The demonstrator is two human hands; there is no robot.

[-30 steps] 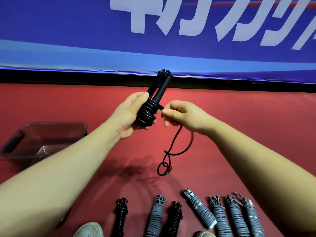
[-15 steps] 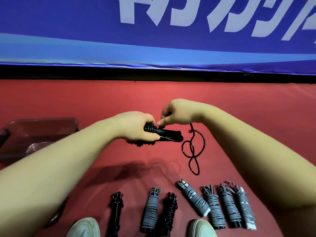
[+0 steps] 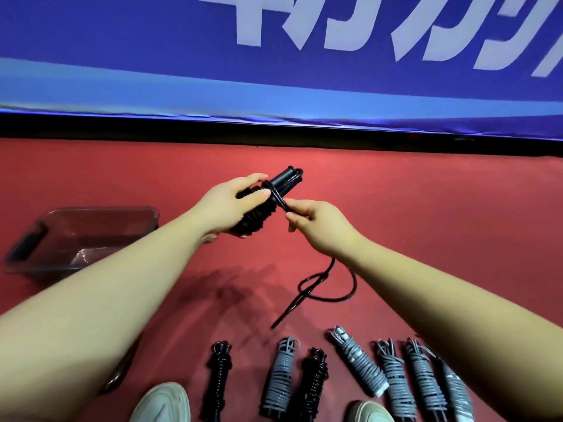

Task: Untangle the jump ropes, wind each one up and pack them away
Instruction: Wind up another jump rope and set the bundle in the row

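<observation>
My left grip [image 3: 231, 208] clasps the nearly wound black rope [image 3: 259, 216], right grip [image 3: 316, 222] pinches its tail [image 3: 330, 287]; seven bundles [image 3: 356, 360] on the floor [image 3: 426, 208] await packing.

Bin [image 3: 91, 236] left; wound ropes [image 3: 359, 370] in row near feet; banner [image 3: 152, 56] behind.

The red sports floor [image 3: 441, 214] in front of me carries a smoky clear rectangular plastic bin [image 3: 91, 211] off to my left and, just ahead of my pale shoes [image 3: 161, 403], a row of seven wound jump-rope bundles [image 3: 359, 363], two black and five grey.
</observation>
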